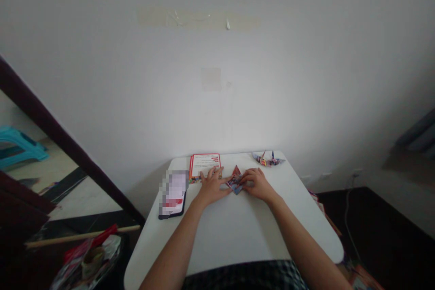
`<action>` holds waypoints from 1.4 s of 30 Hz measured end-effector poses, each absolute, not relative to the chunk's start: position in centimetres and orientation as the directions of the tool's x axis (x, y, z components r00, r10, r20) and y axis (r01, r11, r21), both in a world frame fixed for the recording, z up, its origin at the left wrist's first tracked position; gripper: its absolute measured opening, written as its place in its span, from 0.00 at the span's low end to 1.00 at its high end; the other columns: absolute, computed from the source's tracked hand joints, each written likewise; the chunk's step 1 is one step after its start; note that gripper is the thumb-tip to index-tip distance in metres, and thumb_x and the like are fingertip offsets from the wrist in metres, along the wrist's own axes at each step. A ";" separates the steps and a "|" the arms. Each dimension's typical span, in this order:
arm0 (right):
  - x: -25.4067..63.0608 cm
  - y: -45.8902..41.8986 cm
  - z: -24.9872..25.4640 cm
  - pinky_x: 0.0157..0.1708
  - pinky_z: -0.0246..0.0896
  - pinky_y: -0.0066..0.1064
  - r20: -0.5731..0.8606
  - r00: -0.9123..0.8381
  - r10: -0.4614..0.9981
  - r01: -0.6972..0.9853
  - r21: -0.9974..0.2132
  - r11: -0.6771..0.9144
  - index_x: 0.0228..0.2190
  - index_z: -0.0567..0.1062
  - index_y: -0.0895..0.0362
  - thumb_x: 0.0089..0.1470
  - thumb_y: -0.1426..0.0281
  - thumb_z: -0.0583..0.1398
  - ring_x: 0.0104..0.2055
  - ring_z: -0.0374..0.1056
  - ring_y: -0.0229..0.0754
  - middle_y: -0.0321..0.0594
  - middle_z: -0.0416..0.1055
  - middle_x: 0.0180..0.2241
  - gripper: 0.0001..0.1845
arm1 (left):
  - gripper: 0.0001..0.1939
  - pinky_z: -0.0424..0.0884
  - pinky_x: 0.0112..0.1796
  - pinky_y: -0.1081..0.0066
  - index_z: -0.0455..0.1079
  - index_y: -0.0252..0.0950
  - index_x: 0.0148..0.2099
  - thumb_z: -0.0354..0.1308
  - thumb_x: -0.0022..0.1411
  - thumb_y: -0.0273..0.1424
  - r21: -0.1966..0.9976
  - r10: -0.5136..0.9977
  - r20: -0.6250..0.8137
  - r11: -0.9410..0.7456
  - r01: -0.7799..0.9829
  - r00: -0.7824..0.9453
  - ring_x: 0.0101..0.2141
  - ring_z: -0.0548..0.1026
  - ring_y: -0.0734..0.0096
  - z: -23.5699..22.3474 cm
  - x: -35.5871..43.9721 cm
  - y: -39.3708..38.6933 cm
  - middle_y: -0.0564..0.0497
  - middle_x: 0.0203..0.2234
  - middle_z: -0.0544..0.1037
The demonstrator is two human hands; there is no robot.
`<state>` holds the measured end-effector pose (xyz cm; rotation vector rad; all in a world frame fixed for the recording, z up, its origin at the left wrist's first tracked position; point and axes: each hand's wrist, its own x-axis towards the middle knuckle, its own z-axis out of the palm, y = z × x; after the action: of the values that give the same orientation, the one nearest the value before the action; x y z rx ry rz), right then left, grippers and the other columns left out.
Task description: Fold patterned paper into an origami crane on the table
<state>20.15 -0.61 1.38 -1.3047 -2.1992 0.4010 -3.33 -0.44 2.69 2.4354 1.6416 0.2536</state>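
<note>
A small piece of folded origami paper (234, 183), patterned in red and blue, lies on the white table between my hands, one point facing the wall. My left hand (212, 186) is open with spread fingers. Its thumb side reaches the paper's left edge, while its other fingertips rest by the lower edge of a stack of red-bordered printed sheets (204, 164). On the paper's right side, my right hand (257, 184) is closed, thumb and fingers pinching a flap. The exact fold under these fingertips is hidden. Folded paper cranes (268, 159) stand at the table's back right.
A phone (174, 195), its screen blurred, lies on the left of the white table (234, 240). The wall (292, 99) rises right behind the table. Left of it are a leaning mirror (78, 176) and a filled bin (98, 258). A cable (347, 213) hangs at right.
</note>
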 end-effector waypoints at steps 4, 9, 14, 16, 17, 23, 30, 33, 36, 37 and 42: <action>20.2 -0.5 1.3 0.61 0.42 0.55 0.301 -0.377 0.876 0.708 -0.517 0.482 0.34 0.82 0.47 0.50 0.65 0.64 0.52 0.65 0.49 0.38 0.76 0.41 0.08 | 0.25 0.34 0.57 0.27 0.64 0.67 0.58 0.57 0.57 0.52 0.264 0.929 0.030 -0.363 0.893 0.369 0.67 0.46 0.43 2.6 -3.4 -0.4 0.55 0.68 0.54; 20.2 -0.5 1.4 0.61 0.41 0.55 0.286 -0.377 0.881 0.707 -0.526 0.473 0.34 0.82 0.46 0.49 0.65 0.63 0.53 0.64 0.50 0.38 0.76 0.41 0.08 | 0.26 0.34 0.57 0.28 0.64 0.67 0.58 0.58 0.57 0.51 0.265 0.930 0.031 -0.360 0.895 0.365 0.67 0.46 0.45 2.5 -3.4 -0.3 0.55 0.68 0.54; 20.2 -0.4 1.3 0.62 0.39 0.57 0.280 -0.367 0.887 0.704 -0.539 0.462 0.33 0.81 0.46 0.49 0.67 0.63 0.54 0.64 0.51 0.38 0.76 0.42 0.08 | 0.25 0.34 0.57 0.27 0.65 0.67 0.57 0.59 0.57 0.50 0.280 0.932 0.022 -0.352 0.893 0.361 0.67 0.46 0.44 2.6 -3.4 -0.3 0.55 0.68 0.54; 20.1 -0.3 1.1 0.62 0.38 0.57 0.274 -0.357 0.893 0.707 -0.546 0.450 0.33 0.81 0.46 0.48 0.67 0.63 0.54 0.64 0.51 0.38 0.76 0.42 0.08 | 0.24 0.33 0.57 0.27 0.66 0.67 0.57 0.58 0.57 0.51 0.281 0.938 0.016 -0.337 0.899 0.346 0.66 0.46 0.44 2.5 -3.2 -0.3 0.55 0.68 0.55; 20.0 -0.3 0.9 0.62 0.38 0.58 0.268 -0.350 0.897 0.710 -0.549 0.441 0.33 0.81 0.46 0.48 0.68 0.63 0.54 0.64 0.51 0.38 0.75 0.42 0.08 | 0.24 0.33 0.57 0.27 0.66 0.66 0.57 0.58 0.57 0.51 0.279 0.940 0.017 -0.331 0.901 0.340 0.66 0.47 0.43 2.5 -3.2 -0.2 0.55 0.68 0.55; 19.5 0.2 0.0 0.62 0.35 0.58 0.241 -0.290 0.926 0.726 -0.575 0.377 0.35 0.81 0.45 0.45 0.71 0.64 0.54 0.63 0.51 0.38 0.75 0.43 0.13 | 0.19 0.32 0.57 0.27 0.71 0.62 0.54 0.55 0.60 0.51 0.301 0.951 0.043 -0.306 0.903 0.308 0.66 0.48 0.46 2.1 -2.9 0.0 0.55 0.66 0.58; 19.4 0.8 -0.7 0.62 0.35 0.59 0.231 -0.247 0.941 0.739 -0.583 0.337 0.33 0.82 0.46 0.45 0.75 0.60 0.53 0.64 0.49 0.38 0.75 0.42 0.15 | 0.18 0.32 0.58 0.30 0.72 0.59 0.53 0.54 0.62 0.48 0.334 0.958 0.036 -0.279 0.900 0.283 0.65 0.49 0.48 2.2 -2.9 0.0 0.56 0.66 0.58; 19.4 0.9 -0.9 0.62 0.34 0.60 0.241 -0.236 0.942 0.743 -0.580 0.334 0.32 0.81 0.46 0.45 0.75 0.60 0.54 0.64 0.50 0.38 0.75 0.43 0.14 | 0.17 0.31 0.58 0.30 0.72 0.60 0.53 0.53 0.63 0.48 0.337 0.958 0.040 -0.280 0.899 0.284 0.65 0.49 0.48 2.1 -2.9 0.0 0.57 0.66 0.59; 19.3 0.8 -1.0 0.61 0.36 0.61 0.259 -0.229 0.938 0.751 -0.566 0.340 0.33 0.81 0.47 0.45 0.74 0.60 0.54 0.64 0.50 0.38 0.75 0.43 0.14 | 0.16 0.32 0.58 0.30 0.73 0.60 0.52 0.52 0.64 0.47 0.335 0.958 0.069 -0.286 0.898 0.279 0.65 0.50 0.49 1.9 -2.9 0.1 0.56 0.65 0.61; 19.2 0.7 -1.1 0.61 0.37 0.61 0.268 -0.228 0.936 0.754 -0.559 0.344 0.33 0.81 0.46 0.45 0.74 0.60 0.53 0.64 0.50 0.39 0.74 0.43 0.14 | 0.16 0.33 0.58 0.30 0.73 0.61 0.52 0.52 0.64 0.46 0.333 0.958 0.077 -0.287 0.898 0.277 0.65 0.51 0.49 1.7 -2.9 0.2 0.57 0.65 0.61; 19.1 0.4 -1.0 0.61 0.40 0.59 0.329 -0.222 0.918 0.764 -0.526 0.374 0.34 0.80 0.48 0.45 0.76 0.61 0.52 0.64 0.49 0.39 0.74 0.43 0.15 | 0.14 0.34 0.58 0.30 0.73 0.63 0.51 0.53 0.64 0.45 0.321 0.955 0.117 -0.296 0.900 0.272 0.65 0.52 0.50 0.8 -3.1 0.6 0.58 0.64 0.63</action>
<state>19.06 0.40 -1.02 -1.4441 -2.0444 0.3365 -3.08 0.61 0.78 2.3467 1.7353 0.4285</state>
